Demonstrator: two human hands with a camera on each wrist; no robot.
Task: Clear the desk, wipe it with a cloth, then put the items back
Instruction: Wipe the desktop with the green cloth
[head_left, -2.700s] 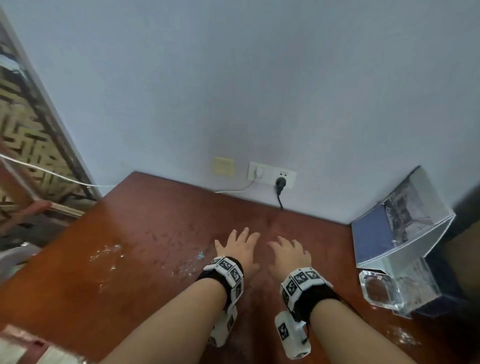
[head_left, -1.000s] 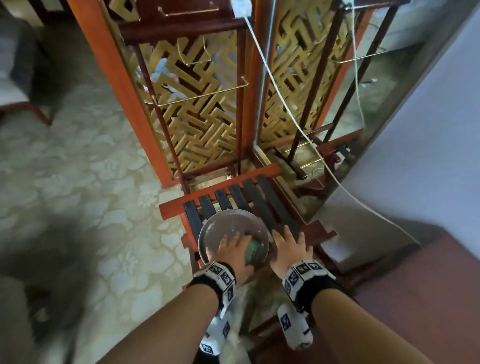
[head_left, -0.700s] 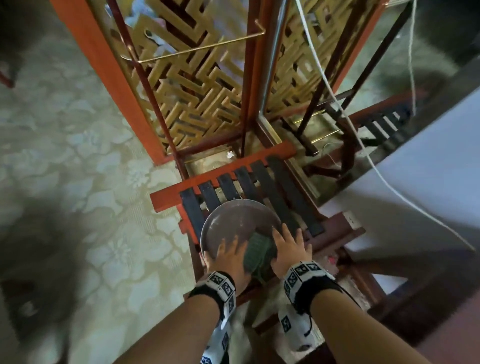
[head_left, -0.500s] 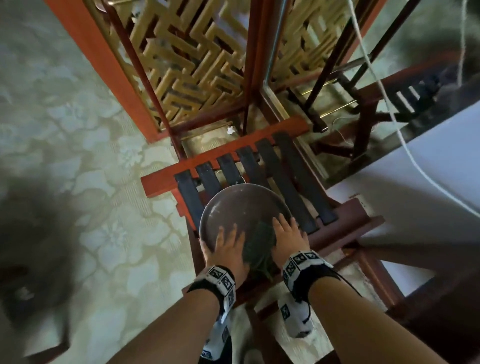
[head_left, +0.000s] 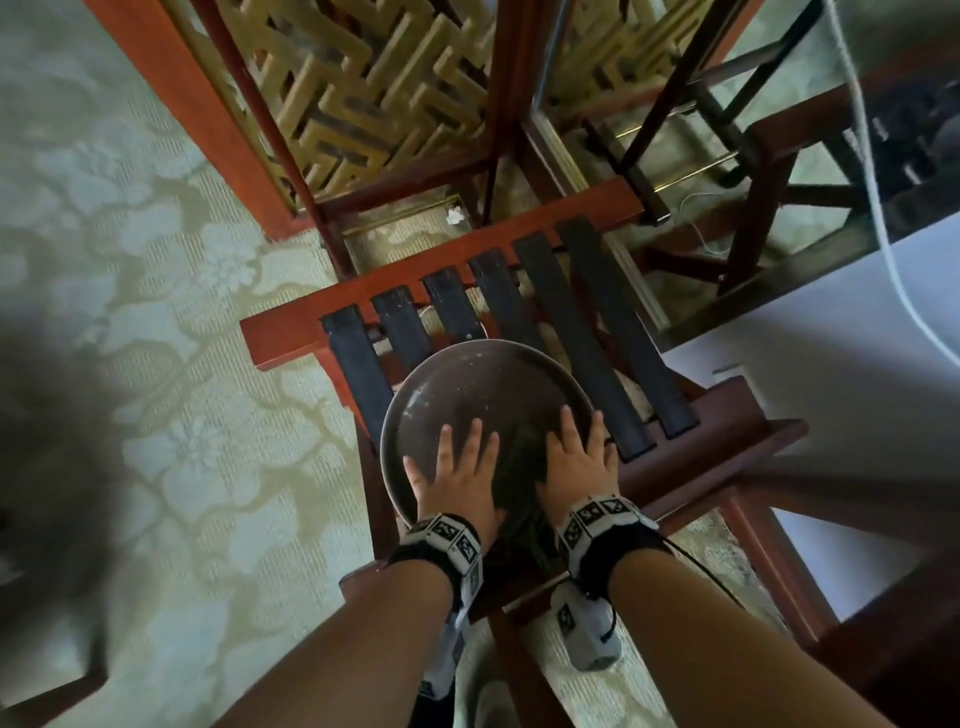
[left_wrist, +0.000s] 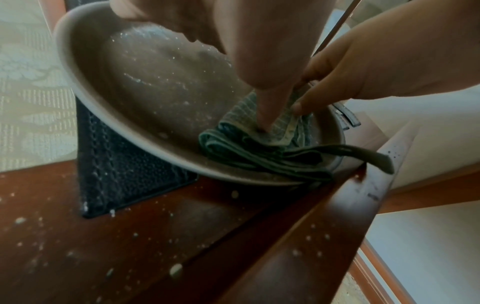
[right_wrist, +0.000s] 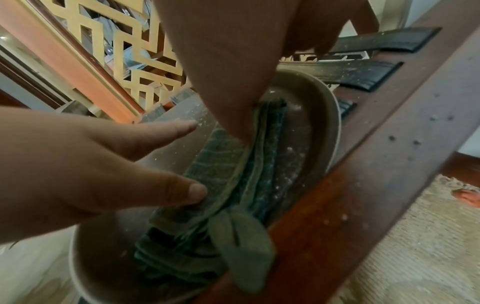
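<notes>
Your left hand lies spread and flat inside the bowl, fingers straight, thumb touching the edge of the cloth without gripping it. Your right hand has its thumb pressed down onto the folded green cloth; whether its other fingers are pinching a fold or merely resting on the rim, the wrist views leave unclear. The cloth sits bunched at the near side of the bowl, one strap-like end draped over the rim onto the wooden frame of the slatted rack. The bowl rests on dark slats with gaps between them, close to the frame's edge. Lift the cloth carelessly and the trailing end could drag the bowl's near rim, tipping or sliding it toward the carpet. Steady the bowl with your left hand as you pull.
</notes>
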